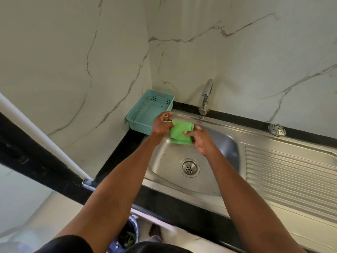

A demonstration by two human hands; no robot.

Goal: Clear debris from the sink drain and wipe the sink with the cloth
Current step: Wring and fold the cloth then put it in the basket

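Observation:
A folded green cloth (180,132) is held up over the back of the steel sink (164,157). My left hand (161,125) pinches its upper left edge. My right hand (200,141) grips its right side, the thumb across the front of the cloth. Below them the round drain (189,168) lies uncovered in the middle of the basin, and small pale specks dot the wet basin floor around it. The drain's strainer cap (276,130) lies on the sink's back rim at the right.
A teal plastic basket (144,114) stands on the black counter left of the sink. The tap (206,97) rises behind the basin. The ribbed draining board (291,178) spreads to the right. A bin with green scraps (127,236) sits on the floor below.

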